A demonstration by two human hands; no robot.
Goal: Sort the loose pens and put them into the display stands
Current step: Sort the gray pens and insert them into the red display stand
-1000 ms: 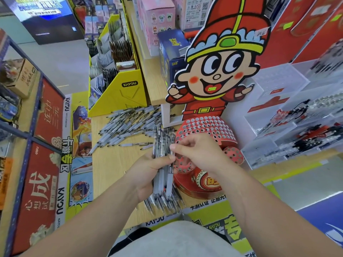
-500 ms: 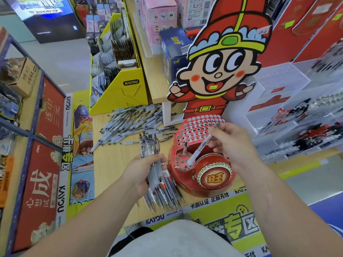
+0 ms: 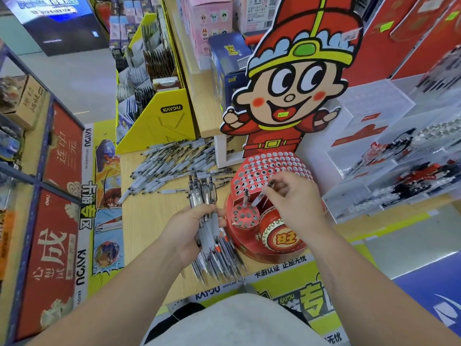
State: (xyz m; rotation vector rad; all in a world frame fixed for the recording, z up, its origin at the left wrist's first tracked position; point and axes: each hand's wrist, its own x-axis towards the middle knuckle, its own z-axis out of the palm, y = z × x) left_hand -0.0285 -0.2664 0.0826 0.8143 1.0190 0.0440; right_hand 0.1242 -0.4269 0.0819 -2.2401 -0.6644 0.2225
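The right hand (image 3: 295, 196) pinches 1 pen (image 3: 260, 199) between thumb and fingertips, with the other fingers loosely curled. The pen slants down and to the left. Its lower end is at the far edge of the small round cup (image 3: 244, 217) on the front of the red stand (image 3: 274, 168); whether the tip sits in a hole cannot be told. A 2nd pen (image 3: 246, 196) stands upright in that cup.

The left hand (image 3: 187, 232) is just left of the stand, fingers wrapped round a bundle (image 3: 202, 189) of grey pens (one end fans out below the palm, the other sticks up above it). Beyond the bundle a pile (image 3: 172, 166) of loose pens lies on the wooden table (image 3: 149, 221), reaching to a yellow rack (image 3: 162, 121). A cartoon cutout (image 3: 291, 91) rises behind the stand. Clear trays (image 3: 399, 176) holding more pens sit to the right.
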